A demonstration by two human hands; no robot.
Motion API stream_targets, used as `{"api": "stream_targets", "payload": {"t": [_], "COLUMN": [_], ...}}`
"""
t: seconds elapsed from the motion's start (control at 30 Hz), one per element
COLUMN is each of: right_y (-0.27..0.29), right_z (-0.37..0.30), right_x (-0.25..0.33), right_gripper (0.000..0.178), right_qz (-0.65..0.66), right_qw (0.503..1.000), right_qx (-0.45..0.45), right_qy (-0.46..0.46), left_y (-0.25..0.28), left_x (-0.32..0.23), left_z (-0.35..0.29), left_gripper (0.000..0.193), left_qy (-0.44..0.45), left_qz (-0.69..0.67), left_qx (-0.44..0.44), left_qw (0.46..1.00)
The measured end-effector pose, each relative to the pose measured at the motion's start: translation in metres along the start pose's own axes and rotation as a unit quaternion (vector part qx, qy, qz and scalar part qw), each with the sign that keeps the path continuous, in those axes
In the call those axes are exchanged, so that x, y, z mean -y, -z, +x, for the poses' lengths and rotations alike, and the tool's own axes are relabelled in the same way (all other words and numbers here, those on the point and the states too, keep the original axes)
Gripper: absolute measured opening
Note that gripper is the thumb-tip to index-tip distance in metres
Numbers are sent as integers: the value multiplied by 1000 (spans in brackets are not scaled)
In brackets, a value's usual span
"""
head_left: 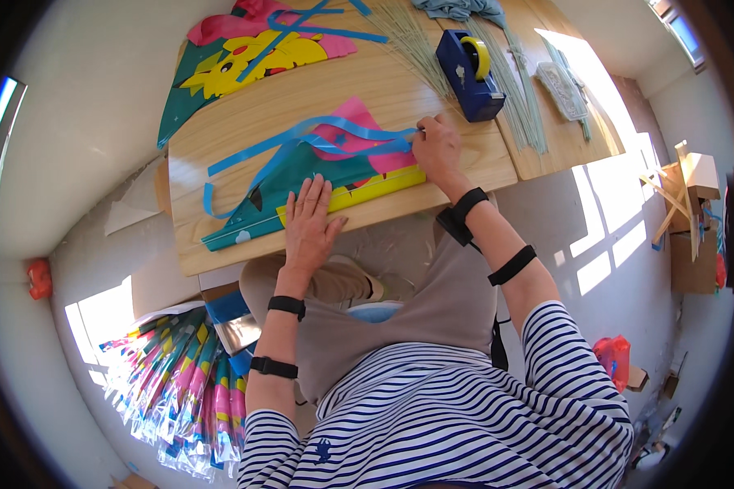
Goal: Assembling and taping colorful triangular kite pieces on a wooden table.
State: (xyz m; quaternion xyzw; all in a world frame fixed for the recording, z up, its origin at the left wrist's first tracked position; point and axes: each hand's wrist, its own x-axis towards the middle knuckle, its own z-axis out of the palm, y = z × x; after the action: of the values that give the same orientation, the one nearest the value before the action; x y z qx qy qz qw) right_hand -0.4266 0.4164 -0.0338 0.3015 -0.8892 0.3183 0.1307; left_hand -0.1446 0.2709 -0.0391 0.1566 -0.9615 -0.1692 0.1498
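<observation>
A folded kite [302,183] in green, pink and yellow cloth lies along the near edge of the wooden table, with a thin pale rod running along its front edge. Blue ribbon tails [257,149] trail over it to the left. My left hand [308,232] rests on the kite's near edge, fingers stretched out flat. At the kite's right end my right hand [439,153] is closed, its thumb and fingertips pinching where the ribbons and cloth meet. The palm hides exactly how much cloth is held.
Another kite [261,65] with a yellow cartoon figure lies at the far left. Beyond my right hand stands a blue tape dispenser [470,77], among thin rods [510,90] and a clear plastic box [561,90]. Several bagged kites [183,383] are piled at lower left.
</observation>
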Motion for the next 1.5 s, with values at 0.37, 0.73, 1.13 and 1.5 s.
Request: {"api": "stream_targets", "payload": {"t": [0.37,0.73,1.13,1.5], "right_y": [10,11,-39,-90], "right_z": [-20,-35,-14,-15], "right_x": [39,53,137,244], "right_gripper": [7,20,41,16], "right_qz": [27,36,-4,-16], "right_qw": [985,983,960,870], "right_qx": [-95,-33,127,270], "right_qy": [141,179,249,413], "left_y": [1,-1,-6,-10], "left_x": [-2,1,4,6], "left_z": [0,-1,1,-5], "left_gripper": [72,73,72,64], "left_qy": [-4,-7,-10,6], "left_qz": [-12,-7,-3,-44], "left_qx": [-10,-12,-35,-1], "left_qw": [1000,1000,999,999]}}
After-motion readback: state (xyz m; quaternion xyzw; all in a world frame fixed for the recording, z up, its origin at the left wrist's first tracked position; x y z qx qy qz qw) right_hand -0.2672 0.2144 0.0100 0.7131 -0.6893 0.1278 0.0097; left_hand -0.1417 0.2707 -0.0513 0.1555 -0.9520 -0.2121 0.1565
